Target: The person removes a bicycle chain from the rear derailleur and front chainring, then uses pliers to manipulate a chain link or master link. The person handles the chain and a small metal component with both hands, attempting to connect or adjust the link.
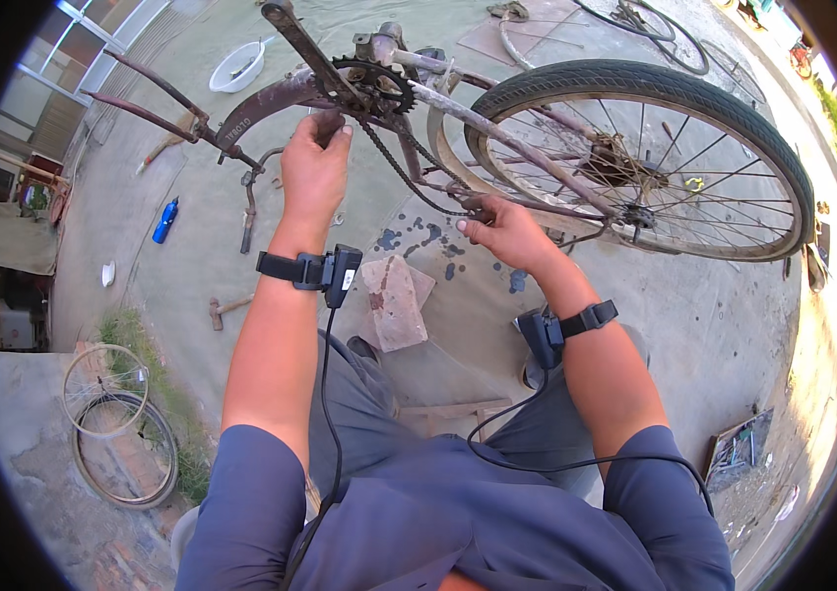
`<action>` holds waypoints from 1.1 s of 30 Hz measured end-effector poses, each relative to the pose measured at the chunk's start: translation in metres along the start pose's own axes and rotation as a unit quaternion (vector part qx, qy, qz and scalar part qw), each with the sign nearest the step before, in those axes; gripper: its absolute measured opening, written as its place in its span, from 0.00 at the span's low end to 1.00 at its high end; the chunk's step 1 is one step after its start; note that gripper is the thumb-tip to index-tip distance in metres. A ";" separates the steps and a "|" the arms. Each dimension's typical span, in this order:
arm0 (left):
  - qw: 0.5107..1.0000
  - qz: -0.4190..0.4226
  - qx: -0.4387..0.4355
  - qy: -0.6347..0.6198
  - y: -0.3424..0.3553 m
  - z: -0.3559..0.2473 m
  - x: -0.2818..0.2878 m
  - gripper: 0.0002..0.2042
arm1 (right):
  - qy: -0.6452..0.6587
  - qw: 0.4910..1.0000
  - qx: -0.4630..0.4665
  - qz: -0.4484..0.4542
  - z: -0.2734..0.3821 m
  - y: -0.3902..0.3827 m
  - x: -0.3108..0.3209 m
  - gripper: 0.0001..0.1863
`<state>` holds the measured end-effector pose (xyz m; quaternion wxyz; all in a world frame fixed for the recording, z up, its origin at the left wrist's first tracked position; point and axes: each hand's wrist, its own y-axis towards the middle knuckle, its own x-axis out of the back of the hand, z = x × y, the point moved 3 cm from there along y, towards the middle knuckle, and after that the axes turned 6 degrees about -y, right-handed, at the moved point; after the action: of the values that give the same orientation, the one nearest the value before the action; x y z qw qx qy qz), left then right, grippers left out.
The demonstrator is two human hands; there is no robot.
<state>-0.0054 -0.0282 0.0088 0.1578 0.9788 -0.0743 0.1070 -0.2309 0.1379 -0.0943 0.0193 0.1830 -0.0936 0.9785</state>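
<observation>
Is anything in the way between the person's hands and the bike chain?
No. The right hand already touches the chain at its lower loop, and the left hand grips the frame beside the chainring. Nothing visible lies between them; the brick sits on the ground nearer the person.

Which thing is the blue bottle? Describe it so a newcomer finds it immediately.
Start at the upside-down bicycle that both hands work on, then look down-left across the bare concrete ground, past the left hand. The blue bottle lies alone there, above the hammer. It is the only bright blue item; the nearby bowl is white and the tools are rusty brown.
</observation>
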 end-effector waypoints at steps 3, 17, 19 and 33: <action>1.000 -0.007 0.002 -0.015 0.004 0.003 -0.013 0.16 | -0.019 0.999 0.025 -0.019 0.008 0.000 -0.011 0.30; 0.999 -0.035 -0.012 0.037 0.014 0.005 -0.013 0.11 | -0.043 0.999 0.025 -0.010 0.032 -0.006 -0.007 0.29; 1.000 -0.026 -0.008 0.007 0.015 0.003 -0.010 0.11 | -0.057 0.998 0.032 -0.012 0.033 -0.005 -0.006 0.27; 0.998 0.032 -0.047 -0.017 0.032 -0.018 0.008 0.11 | -0.067 0.995 0.062 -0.025 0.031 0.001 -0.004 0.28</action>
<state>-0.0068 -0.0531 0.0366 0.1987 0.9692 -0.1128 0.0921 -0.2161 0.1312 -0.0674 0.0259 0.2514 -0.0287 0.9671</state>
